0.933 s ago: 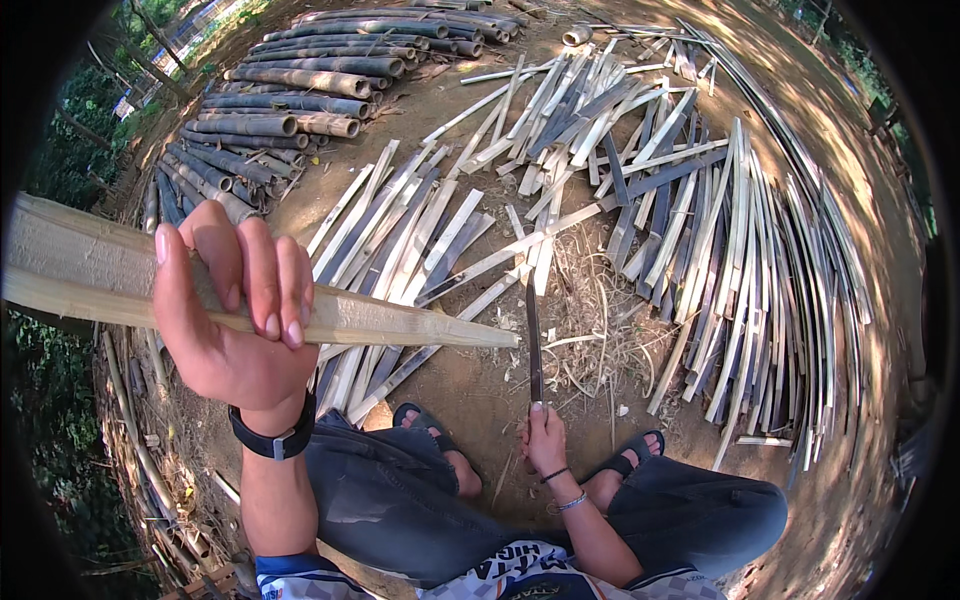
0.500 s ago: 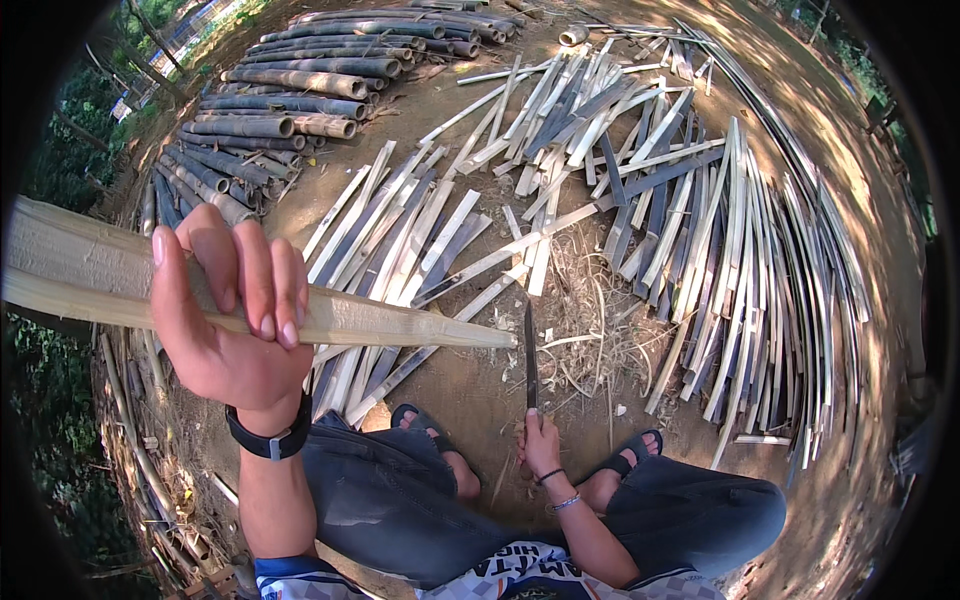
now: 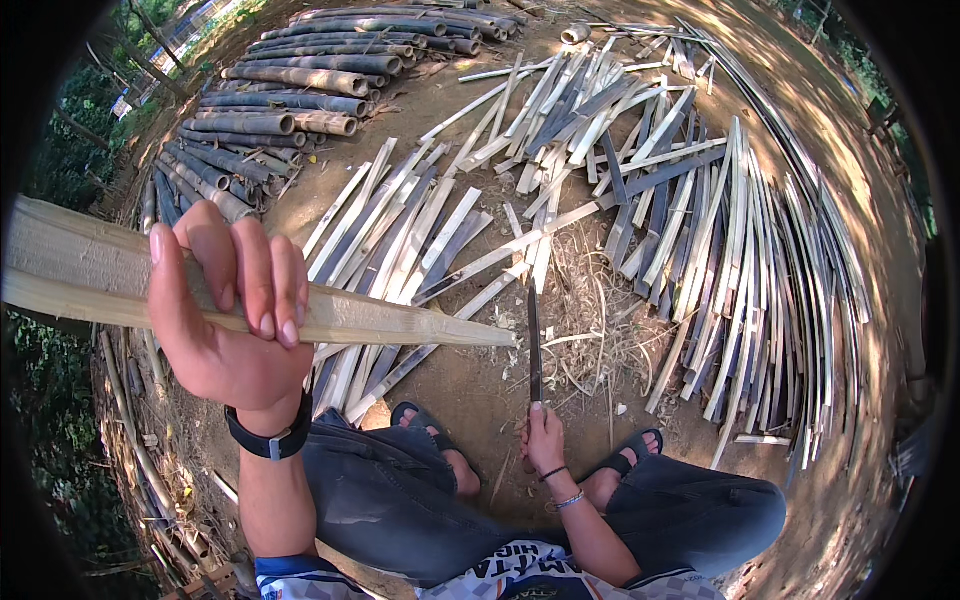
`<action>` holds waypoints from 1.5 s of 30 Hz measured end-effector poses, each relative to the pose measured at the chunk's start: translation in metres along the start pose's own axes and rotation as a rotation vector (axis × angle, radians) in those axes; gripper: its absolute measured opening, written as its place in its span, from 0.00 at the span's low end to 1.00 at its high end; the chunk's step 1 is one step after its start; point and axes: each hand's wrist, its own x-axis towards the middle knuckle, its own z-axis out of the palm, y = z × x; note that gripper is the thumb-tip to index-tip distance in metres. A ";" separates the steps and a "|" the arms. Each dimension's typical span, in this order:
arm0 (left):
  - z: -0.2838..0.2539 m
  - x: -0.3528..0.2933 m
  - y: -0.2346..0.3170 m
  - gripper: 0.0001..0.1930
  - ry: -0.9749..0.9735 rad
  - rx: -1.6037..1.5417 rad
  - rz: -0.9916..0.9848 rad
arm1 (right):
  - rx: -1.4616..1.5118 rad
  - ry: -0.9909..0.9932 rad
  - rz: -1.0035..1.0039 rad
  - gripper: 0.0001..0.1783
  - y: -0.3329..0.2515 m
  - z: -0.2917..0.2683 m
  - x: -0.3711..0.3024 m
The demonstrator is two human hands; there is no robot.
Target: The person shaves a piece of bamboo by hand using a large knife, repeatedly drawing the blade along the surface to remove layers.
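My left hand (image 3: 235, 300), with a dark band on its wrist, is closed round a pale split bamboo strip (image 3: 400, 322). The strip looms large at the left and tapers toward the middle, its far end close to the blade. Between my feet, my right hand (image 3: 543, 437) grips the handle of a long, dark-bladed knife (image 3: 535, 345). The blade points away from me, just right of the strip's end, and a small gap seems to lie between them. Most of the knife's handle is hidden by my fingers.
Split bamboo strips (image 3: 400, 230) lie on the ground at centre left, with a larger fan of strips (image 3: 760, 300) on the right. Whole bamboo poles (image 3: 300, 80) are stacked at the far left. Thin shavings (image 3: 590, 310) litter the dirt ahead. My sandalled feet (image 3: 615, 470) flank the knife.
My right hand and the knife have shifted very slightly toward me and to the right. The left hand and the bamboo strip have hardly moved.
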 end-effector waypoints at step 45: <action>-0.002 0.002 -0.002 0.23 -0.016 -0.008 0.021 | 0.204 0.083 -0.276 0.21 -0.025 -0.002 0.005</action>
